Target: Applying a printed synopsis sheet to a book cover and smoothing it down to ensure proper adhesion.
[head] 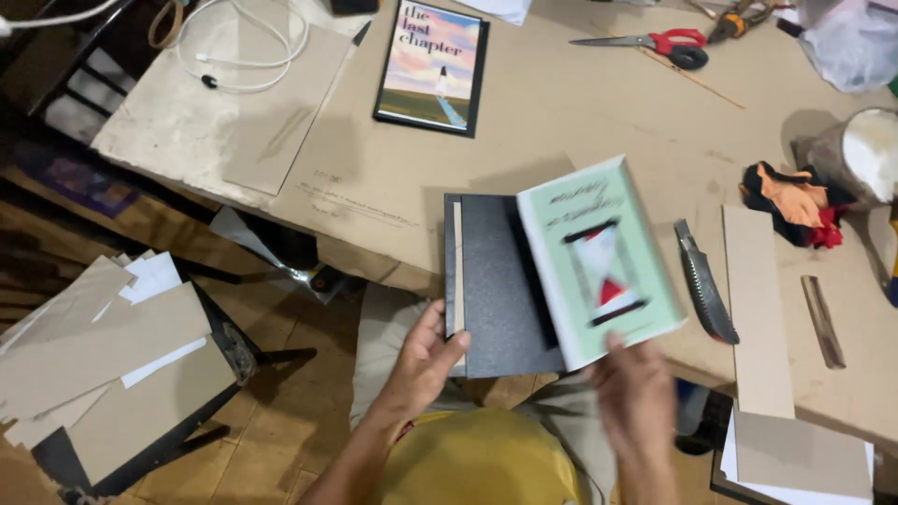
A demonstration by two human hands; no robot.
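Observation:
A hand-bound book point(505, 281) lies open at the near edge of the cardboard-covered table point(580, 122). Its pale green front cover point(599, 257), printed with an hourglass, is lifted and tilted up, showing a dark grey endpaper beneath. My left hand point(426, 360) grips the book's left edge near the bottom corner, thumb on the grey page. My right hand point(636, 393), blurred, holds the green cover's lower edge.
A utility knife point(706, 285) lies just right of the book, beside a cardboard strip point(758, 309) and a wooden stick point(823, 323). Another book point(433, 64), red scissors point(669, 44), a white cable point(238, 47) and cloth scraps point(795, 201) sit farther back. Cardboard sheets point(103, 355) pile up at left.

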